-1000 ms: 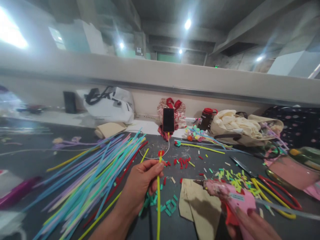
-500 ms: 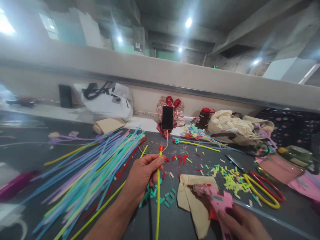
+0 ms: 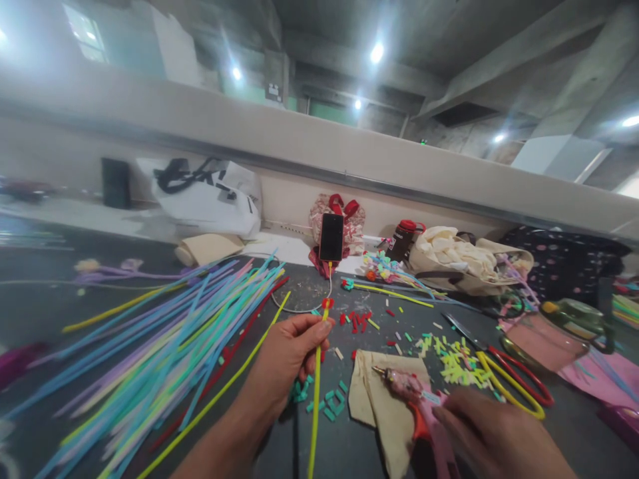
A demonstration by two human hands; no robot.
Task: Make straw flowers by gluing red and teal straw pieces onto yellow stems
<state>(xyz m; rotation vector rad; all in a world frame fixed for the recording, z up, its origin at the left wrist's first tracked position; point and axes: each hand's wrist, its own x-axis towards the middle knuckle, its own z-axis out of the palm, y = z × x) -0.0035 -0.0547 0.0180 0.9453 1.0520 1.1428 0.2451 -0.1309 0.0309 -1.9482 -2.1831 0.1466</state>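
Note:
My left hand point(image 3: 294, 349) pinches a yellow-green pipe cleaner point(image 3: 316, 399) between thumb and fingers. The stem runs upright, with a small red and orange piece point(image 3: 327, 304) at its top. A pink glue gun point(image 3: 417, 392) lies on its side on a beige cloth point(image 3: 367, 389), nozzle pointing left. My right hand point(image 3: 499, 426) is at the gun's rear, fingers curled and blurred; its handle shows without fingers wrapped round it. Cut teal pieces point(image 3: 332, 402) and red pieces point(image 3: 357, 320) lie around my left hand.
Many coloured pipe cleaners point(image 3: 174, 346) spread across the left side. To the right are scissors point(image 3: 516, 372), yellow-green clippings point(image 3: 459, 362) and a pink bottle with a green lid point(image 3: 549, 332). A phone point(image 3: 332, 236) stands at the back, near finished-looking stems point(image 3: 384, 269).
The glue gun has tipped onto its side on the cloth, and my right hand has shifted off its handle to the right. My left hand still holds the pipe cleaner. The view has turned slightly right.

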